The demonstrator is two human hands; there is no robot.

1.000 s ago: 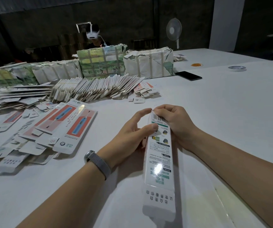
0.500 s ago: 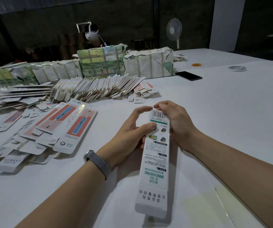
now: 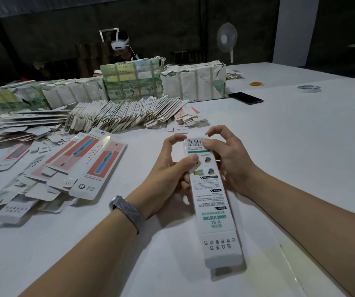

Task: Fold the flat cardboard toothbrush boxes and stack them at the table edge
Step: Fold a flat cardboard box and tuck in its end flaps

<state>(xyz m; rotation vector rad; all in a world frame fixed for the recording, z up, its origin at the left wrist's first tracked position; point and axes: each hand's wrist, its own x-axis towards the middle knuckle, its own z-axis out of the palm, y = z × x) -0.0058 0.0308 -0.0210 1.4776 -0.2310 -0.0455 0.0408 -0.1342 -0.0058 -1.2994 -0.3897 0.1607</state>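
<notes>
Both hands pinch one toothbrush box (image 3: 211, 202) at its far end: left hand (image 3: 168, 181) thumb on the printed face, right hand (image 3: 230, 161) fingertips at the barcode flap. Long axis runs near-far; near end unsupported. Flat boxes (image 3: 73, 166) lie left.

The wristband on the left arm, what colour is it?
Silver-grey wristband, head view.

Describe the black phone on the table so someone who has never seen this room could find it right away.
Start at the big white-wrapped bundle at the far middle of the white table. Just right of its near corner lies the phone, flat and face up. It is the only dark, glossy slab there; the tape roll farther right is round and pale.
</notes>
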